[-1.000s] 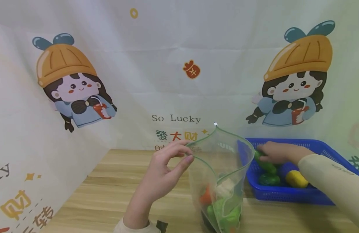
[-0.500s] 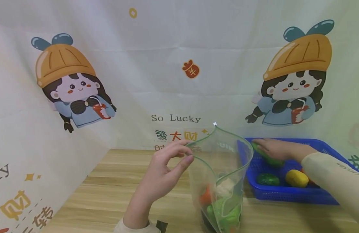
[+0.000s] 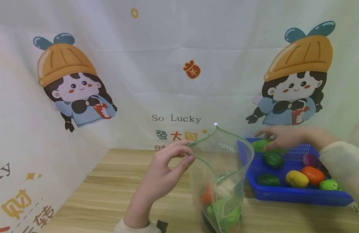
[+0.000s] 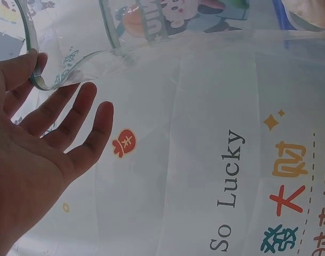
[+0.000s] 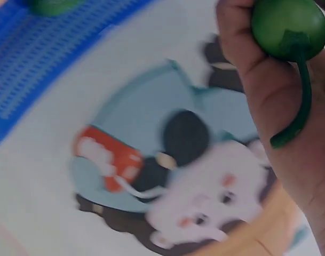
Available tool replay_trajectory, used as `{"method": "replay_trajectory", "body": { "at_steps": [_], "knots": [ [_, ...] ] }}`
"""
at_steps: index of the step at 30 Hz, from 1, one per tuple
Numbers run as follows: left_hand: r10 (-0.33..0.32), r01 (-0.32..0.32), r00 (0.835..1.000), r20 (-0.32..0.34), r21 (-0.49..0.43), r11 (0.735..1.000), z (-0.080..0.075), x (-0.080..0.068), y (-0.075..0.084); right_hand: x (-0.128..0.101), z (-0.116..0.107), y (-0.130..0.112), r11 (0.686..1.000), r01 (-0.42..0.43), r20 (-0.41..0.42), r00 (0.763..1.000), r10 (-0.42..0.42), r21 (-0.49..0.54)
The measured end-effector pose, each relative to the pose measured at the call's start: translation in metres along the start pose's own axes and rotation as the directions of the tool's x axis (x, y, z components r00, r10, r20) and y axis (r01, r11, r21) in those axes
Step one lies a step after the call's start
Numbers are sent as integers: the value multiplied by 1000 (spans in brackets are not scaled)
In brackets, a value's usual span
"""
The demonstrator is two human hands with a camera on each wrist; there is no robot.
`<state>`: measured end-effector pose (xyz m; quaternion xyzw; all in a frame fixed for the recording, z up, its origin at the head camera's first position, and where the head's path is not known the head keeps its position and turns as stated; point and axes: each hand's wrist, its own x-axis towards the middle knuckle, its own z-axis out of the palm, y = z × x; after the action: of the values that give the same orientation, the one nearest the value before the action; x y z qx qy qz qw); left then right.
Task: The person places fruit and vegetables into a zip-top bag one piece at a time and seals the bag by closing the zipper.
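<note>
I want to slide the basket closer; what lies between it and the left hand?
The clear bag, vegetables inside, lies between the left hand and the blue basket; the head view shows this.

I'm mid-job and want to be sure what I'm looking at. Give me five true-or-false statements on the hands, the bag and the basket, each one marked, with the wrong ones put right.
1. The left hand pinches the clear bag at its rim. True.
2. The clear bag is sealed along its top. False: its mouth gapes open.
3. The right hand holds a green vegetable with a curved stem. True.
4. The yellow produce is inside the clear bag. False: it lies in the blue basket.
5. The red produce lies in the blue basket, beside the yellow produce. True.
</note>
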<state>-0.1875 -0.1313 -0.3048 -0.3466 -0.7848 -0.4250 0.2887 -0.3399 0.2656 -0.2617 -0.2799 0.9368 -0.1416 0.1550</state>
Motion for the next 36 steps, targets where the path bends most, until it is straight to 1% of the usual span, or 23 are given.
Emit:
{"method": "replay_trajectory", "body": {
  "at_steps": [2, 5, 9, 10, 12, 15, 17, 19, 22, 24, 26, 28, 29, 31, 34, 36],
  "knots": [
    [6, -6, 1000, -2, 0, 1000, 0, 0, 0, -7, -13, -14, 1000, 11, -13, 1000, -11, -18],
    [16, -16, 1000, -7, -1, 1000, 0, 0, 0, -20, -32, -35, 999, 26, -48, 999, -24, 33],
    [26, -26, 1000, -12, -1, 1000, 0, 0, -1, -39, -53, -64, 992, 94, -139, 987, -82, 81],
    [26, -26, 1000, -13, -1, 1000, 0, 0, -1, -44, -57, -72, 991, 107, -166, 982, -94, 74],
    [26, -26, 1000, -16, -3, 1000, 0, 0, -1, -52, -62, -88, 992, 126, -231, 966, -115, 33],
    [27, -27, 999, -25, -2, 1000, 1, 0, -1, -64, -65, -115, 992, 117, -320, 939, -125, -44],
    [26, -26, 999, -31, -1, 1000, 1, 0, -1, -71, -65, -131, 988, 124, -369, 917, -150, -95],
    [25, -26, 999, -34, -1, 1000, 1, 0, -1, -78, -64, -146, 979, 159, -390, 899, -198, -130],
    [27, -27, 999, -35, -4, 1000, 1, 1, -1, -83, -60, -163, 950, 274, -357, 881, -311, -153],
    [28, -29, 999, -34, -3, 1000, 0, 1, -1, -82, -58, -172, 924, 353, -305, 872, -382, -149],
    [27, -28, 999, -32, -1, 1000, 0, 1, 0, -76, -53, -179, 901, 401, -251, 866, -432, -165],
    [26, -26, 999, -32, 2, 1000, 0, 1, 0, -67, -46, -186, 887, 426, -197, 867, -457, -179],
    [24, -24, 999, -30, 2, 1000, 0, 1, 1, -62, -42, -188, 883, 434, -165, 872, -461, -178],
    [23, -23, 999, -29, 3, 1000, 0, 0, 1, -51, -32, -193, 880, 437, -94, 884, -459, -186],
    [28, -28, 999, -30, 1, 1000, 0, 0, 1, -37, -17, -196, 876, 450, 17, 891, -454, -176],
    [31, -31, 999, -34, 0, 1000, 1, 0, 1, -29, -9, -198, 878, 449, 69, 893, -444, -165]
  ]
}}
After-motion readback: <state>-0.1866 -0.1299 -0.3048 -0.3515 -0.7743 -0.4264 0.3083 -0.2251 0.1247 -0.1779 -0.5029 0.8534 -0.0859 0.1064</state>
